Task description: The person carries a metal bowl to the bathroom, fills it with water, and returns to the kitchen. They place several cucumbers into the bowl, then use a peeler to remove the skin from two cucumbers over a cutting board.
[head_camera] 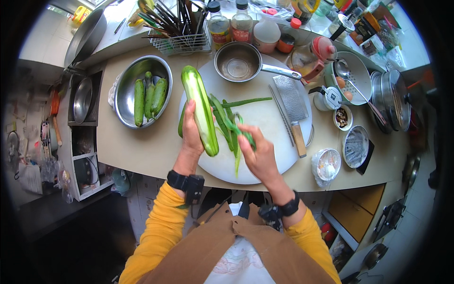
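My left hand (pixel 193 133) holds a long, partly peeled zucchini (pixel 199 110) over a round white cutting board (pixel 276 165). Pale stripes run along its skin. In my right hand (pixel 258 152) is a green-handled peeler (pixel 237 128), slightly blurred and just right of the zucchini. Long green strips of peel (pixel 224 122) lie on the board beneath. At the board's right, a cleaver (pixel 291 101) with a wooden handle rests beside a pair of chopsticks (pixel 281 115). A steel saucepan (pixel 238 63) sits at its back edge. Several green zucchinis (pixel 159 96) lie in a steel bowl (pixel 120 115) to the left.
Bottles (pixel 242 26) and a wire utensil basket (pixel 182 44) line the back. To the right are a glass jug with a red lid (pixel 308 58), a green basket with eggs (pixel 367 87), a small bowl (pixel 342 118) and plastic-covered bowls (pixel 326 165). A wok (pixel 87 33) leans at back left.
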### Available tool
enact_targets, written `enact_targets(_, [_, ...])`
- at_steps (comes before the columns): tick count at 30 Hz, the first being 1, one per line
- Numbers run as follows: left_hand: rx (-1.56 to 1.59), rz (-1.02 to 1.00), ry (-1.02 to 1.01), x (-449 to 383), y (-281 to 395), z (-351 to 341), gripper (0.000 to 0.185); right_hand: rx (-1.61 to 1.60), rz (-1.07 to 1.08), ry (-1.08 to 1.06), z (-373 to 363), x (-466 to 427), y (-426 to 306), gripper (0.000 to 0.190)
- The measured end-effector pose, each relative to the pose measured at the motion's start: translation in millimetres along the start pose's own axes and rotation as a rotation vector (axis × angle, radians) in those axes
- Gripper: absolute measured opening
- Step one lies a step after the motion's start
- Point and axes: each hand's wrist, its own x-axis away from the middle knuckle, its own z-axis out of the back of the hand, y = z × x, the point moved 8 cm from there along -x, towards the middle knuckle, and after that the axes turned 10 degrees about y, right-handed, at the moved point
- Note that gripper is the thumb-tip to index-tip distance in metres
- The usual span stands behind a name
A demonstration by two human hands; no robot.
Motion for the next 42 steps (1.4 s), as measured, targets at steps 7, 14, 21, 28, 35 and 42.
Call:
enact_targets(7, [-0.028, 0.060, -0.098, 41, -33, -18, 0.046, 0.036, -0.056, -0.043, -20, -64, 0, 0.024])
enact_targets(14, [0.031, -0.007, 0.013, 9, -15, 1, 0.046, 0.131, 0.160, -0.070, -36, 0, -5, 0.025])
enact_targets(21, [0.029, -0.094, 0.103, -17, 18, 17, 0.049, 0.111, 0.003, -0.136, -13, 63, 15, 0.031])
enact_targets(28, [0.076, 0.002, -0.028, 13, -11, -1, 0.049, 0.042, 0.130, 0.042, -6, -20, -2, 0.024])
enact_targets(35, [0.091, 0.029, -0.191, 30, -17, -18, 0.042, 0.010, -0.087, 0.047, -19, -66, 16, 0.021])
enact_targets(42, [0.055, 0.062, -0.139, 30, -25, -23, 0.044, -0.123, -0.078, 0.038, -34, -73, 10, 0.022])
